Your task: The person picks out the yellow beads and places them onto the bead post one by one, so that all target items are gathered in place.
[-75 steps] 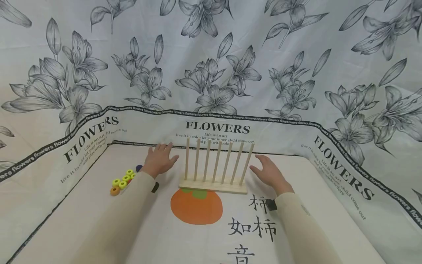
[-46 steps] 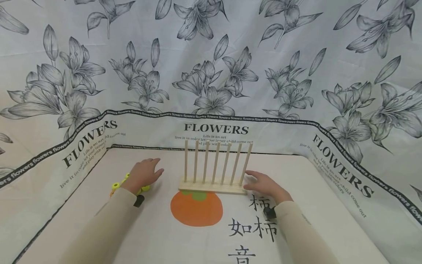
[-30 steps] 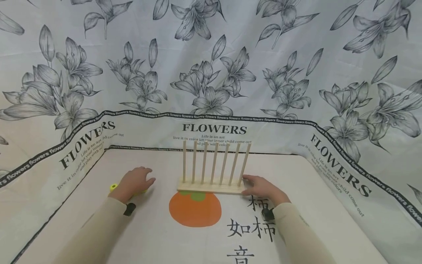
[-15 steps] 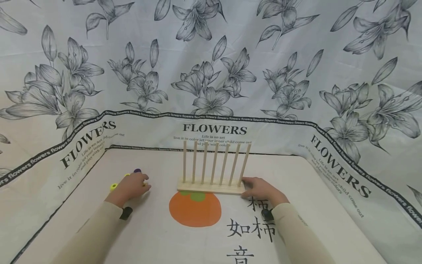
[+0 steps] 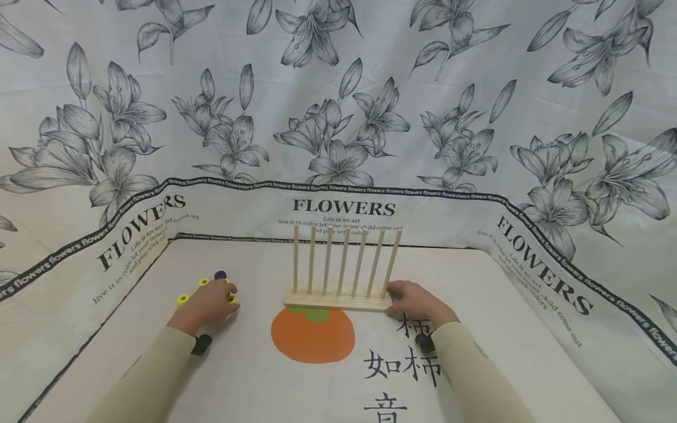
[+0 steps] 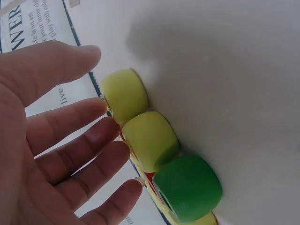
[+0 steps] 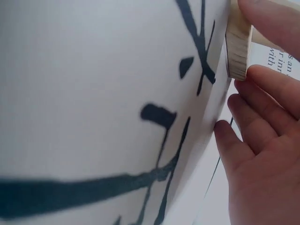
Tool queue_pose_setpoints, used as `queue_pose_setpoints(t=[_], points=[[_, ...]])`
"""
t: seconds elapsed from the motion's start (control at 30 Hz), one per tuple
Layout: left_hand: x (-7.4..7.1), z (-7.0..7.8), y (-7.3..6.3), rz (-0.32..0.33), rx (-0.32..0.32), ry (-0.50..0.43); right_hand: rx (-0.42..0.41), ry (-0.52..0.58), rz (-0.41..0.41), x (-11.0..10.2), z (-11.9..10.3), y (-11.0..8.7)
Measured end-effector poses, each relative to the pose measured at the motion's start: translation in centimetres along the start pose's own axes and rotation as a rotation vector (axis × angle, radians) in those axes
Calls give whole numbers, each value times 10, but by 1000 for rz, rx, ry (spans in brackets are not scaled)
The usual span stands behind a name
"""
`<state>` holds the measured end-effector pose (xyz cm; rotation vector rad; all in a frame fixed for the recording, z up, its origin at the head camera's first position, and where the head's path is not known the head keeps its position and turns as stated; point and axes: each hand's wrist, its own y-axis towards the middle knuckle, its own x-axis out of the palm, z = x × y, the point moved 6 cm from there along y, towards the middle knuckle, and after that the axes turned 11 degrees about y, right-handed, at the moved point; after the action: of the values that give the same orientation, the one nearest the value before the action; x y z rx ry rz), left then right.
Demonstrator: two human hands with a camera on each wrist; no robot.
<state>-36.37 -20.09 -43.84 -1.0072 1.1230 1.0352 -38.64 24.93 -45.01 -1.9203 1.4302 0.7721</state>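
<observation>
My left hand (image 5: pixel 203 304) hangs over a cluster of chunky beads on the left of the table. In the left wrist view its fingertips come right up to the side of an end yellow bead (image 6: pixel 124 95), the thumb held a little apart from it. Another yellow bead (image 6: pixel 151 141) and a green bead (image 6: pixel 188 188) follow in line. A wooden rack (image 5: pixel 338 301) with several upright pegs stands mid-table. My right hand (image 5: pixel 420 304) pinches the right end of its base between thumb and fingers; the right wrist view shows that base end (image 7: pixel 238 51) close up.
Past my left hand a purple bead (image 5: pixel 220 275) and yellow beads (image 5: pixel 182 300) show; the hand hides others. The cloth (image 5: pixel 317 388) carries a printed orange persimmon and black characters. A flower-printed curtain (image 5: pixel 349 147) rises behind and on both sides.
My left hand has moved left and down from beside the rack to the beads. My right hand has come down from near the peg tops to grip the rack's base end.
</observation>
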Motion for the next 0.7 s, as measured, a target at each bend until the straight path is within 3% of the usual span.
queue_pose_setpoints(t=[0.47, 0.7], points=[[1, 1, 0, -12, -16, 49, 26, 33, 9, 1, 9, 2], [3, 1, 1, 18, -9, 74, 2, 51, 4, 0, 9, -2]])
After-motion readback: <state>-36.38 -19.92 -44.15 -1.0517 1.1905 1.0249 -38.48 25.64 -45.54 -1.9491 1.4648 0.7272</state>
